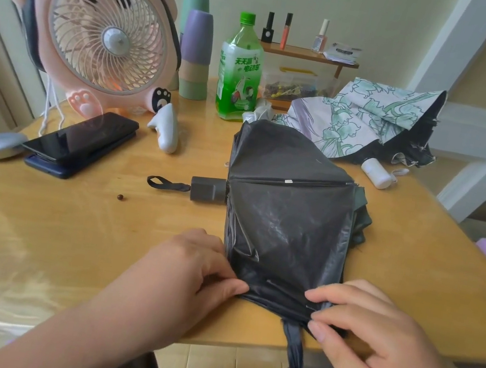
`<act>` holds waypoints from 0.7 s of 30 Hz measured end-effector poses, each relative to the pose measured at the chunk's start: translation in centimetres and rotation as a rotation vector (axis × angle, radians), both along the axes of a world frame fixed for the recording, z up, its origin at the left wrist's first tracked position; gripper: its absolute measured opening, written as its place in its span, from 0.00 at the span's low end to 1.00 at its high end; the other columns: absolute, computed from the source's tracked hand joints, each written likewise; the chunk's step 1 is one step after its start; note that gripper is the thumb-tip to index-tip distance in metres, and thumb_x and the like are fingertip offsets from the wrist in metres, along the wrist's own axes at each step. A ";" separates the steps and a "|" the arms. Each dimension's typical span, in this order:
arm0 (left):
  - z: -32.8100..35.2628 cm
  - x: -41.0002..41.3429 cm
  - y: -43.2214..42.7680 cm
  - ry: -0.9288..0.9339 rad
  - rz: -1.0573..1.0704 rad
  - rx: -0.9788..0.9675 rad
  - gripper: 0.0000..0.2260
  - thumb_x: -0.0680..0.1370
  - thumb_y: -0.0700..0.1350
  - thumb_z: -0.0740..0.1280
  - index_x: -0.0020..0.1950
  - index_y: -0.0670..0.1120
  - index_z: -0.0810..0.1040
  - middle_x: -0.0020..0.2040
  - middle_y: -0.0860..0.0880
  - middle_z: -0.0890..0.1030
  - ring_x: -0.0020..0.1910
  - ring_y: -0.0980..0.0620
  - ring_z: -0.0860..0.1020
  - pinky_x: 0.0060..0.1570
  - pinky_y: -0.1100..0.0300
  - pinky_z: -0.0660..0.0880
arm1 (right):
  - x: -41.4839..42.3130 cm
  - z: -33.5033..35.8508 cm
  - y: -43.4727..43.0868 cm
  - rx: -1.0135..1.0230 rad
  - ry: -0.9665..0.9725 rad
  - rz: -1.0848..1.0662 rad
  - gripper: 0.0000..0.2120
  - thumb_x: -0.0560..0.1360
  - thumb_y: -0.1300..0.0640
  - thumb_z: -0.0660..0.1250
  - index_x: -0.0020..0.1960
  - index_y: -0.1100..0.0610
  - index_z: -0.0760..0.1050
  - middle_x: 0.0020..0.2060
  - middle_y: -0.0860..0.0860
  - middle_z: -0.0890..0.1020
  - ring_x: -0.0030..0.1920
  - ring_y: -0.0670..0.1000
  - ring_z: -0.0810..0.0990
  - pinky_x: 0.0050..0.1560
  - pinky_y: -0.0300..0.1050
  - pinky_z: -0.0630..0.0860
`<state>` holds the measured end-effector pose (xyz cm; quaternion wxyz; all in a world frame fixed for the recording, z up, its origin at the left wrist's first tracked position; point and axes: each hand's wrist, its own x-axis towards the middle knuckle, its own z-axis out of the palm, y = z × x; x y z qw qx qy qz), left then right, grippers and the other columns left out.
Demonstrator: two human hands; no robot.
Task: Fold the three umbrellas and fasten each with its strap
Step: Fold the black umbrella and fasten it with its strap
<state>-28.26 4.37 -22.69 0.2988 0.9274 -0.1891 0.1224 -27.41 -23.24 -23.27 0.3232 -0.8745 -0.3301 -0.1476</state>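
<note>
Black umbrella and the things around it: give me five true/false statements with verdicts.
1. The left hand and right hand both pinch the near edge of the black umbrella. True.
2. Its handle points to the right. False: it points left, toward the phone.
3. The floral umbrella is rolled tight and fastened. False: it lies loose and crumpled behind the black one.
4. A dark strap hangs from the black umbrella over the near edge of the table. True.
5. The green bottle lies on its side. False: it stands upright with its cap on.
</note>
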 end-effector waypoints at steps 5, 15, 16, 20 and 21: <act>0.7 0.2 -0.6 -0.138 0.103 0.089 0.12 0.69 0.59 0.74 0.42 0.54 0.75 0.45 0.59 0.72 0.45 0.55 0.72 0.45 0.61 0.72 | 0.0 -0.2 0.7 0.044 -0.006 -0.049 0.16 0.78 0.46 0.65 0.34 0.49 0.79 0.51 0.37 0.82 0.54 0.43 0.81 0.50 0.32 0.72; 1.5 -0.2 -1.6 0.139 0.173 -0.310 0.13 0.70 0.52 0.78 0.51 0.62 0.81 0.43 0.60 0.82 0.41 0.57 0.78 0.41 0.73 0.70 | -0.2 -0.4 0.9 0.107 0.003 -0.058 0.09 0.75 0.49 0.69 0.36 0.47 0.80 0.50 0.38 0.83 0.52 0.46 0.82 0.47 0.34 0.74; 1.6 0.0 -1.8 0.184 0.194 -0.391 0.09 0.71 0.53 0.77 0.50 0.61 0.82 0.43 0.61 0.83 0.40 0.57 0.79 0.40 0.72 0.71 | -0.2 -0.4 0.9 0.118 0.019 -0.061 0.09 0.75 0.48 0.69 0.36 0.47 0.80 0.49 0.37 0.83 0.52 0.46 0.82 0.47 0.34 0.74; 1.7 0.7 -1.8 0.290 0.276 -0.468 0.03 0.73 0.51 0.77 0.44 0.57 0.85 0.38 0.61 0.84 0.37 0.64 0.81 0.39 0.74 0.71 | -0.1 -0.6 1.1 0.116 0.000 -0.060 0.09 0.75 0.49 0.69 0.37 0.48 0.81 0.48 0.37 0.82 0.50 0.45 0.81 0.46 0.34 0.74; 1.7 0.9 -1.7 0.303 0.281 -0.472 0.03 0.73 0.50 0.78 0.44 0.56 0.85 0.37 0.60 0.84 0.35 0.63 0.80 0.39 0.74 0.71 | -0.1 -0.7 1.1 0.114 -0.005 -0.059 0.09 0.75 0.49 0.69 0.37 0.48 0.81 0.47 0.37 0.82 0.50 0.45 0.81 0.46 0.34 0.74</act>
